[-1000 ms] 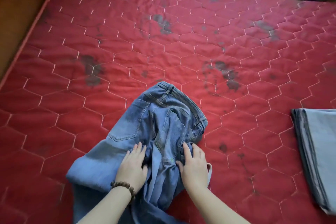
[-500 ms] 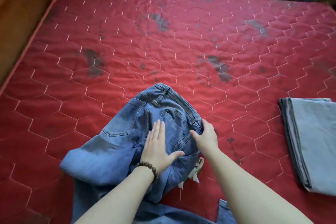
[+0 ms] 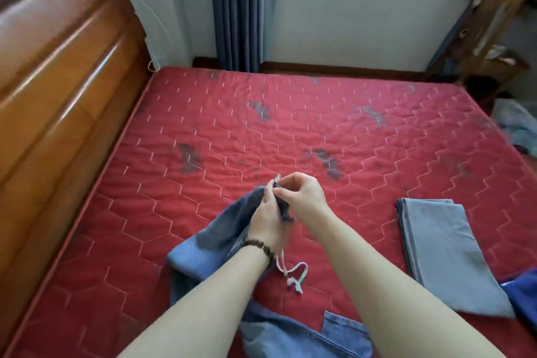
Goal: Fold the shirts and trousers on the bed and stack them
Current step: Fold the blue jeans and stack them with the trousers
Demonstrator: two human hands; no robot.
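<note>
Blue jeans (image 3: 209, 247) lie bunched on the red quilted mattress (image 3: 203, 113), their legs trailing toward the lower edge of the view. My left hand (image 3: 268, 219), with a bead bracelet on the wrist, grips the jeans at the waistband and lifts it off the bed. My right hand (image 3: 300, 197) pinches the same waistband from the right, fingers curled. A white drawstring (image 3: 293, 275) hangs down beneath my left wrist. A folded grey garment (image 3: 444, 253) lies flat at the right.
A wooden headboard (image 3: 58, 96) runs along the left side. Blue curtains (image 3: 238, 9) hang at the far wall. A wooden rack (image 3: 491, 38) stands at the far right. Dark blue cloth (image 3: 526, 296) shows beside the grey garment.
Both hands have left the flat jeans and come together at the waistband, raising it off the mattress. The camera has tilted up, so the wall and headboard now show.
</note>
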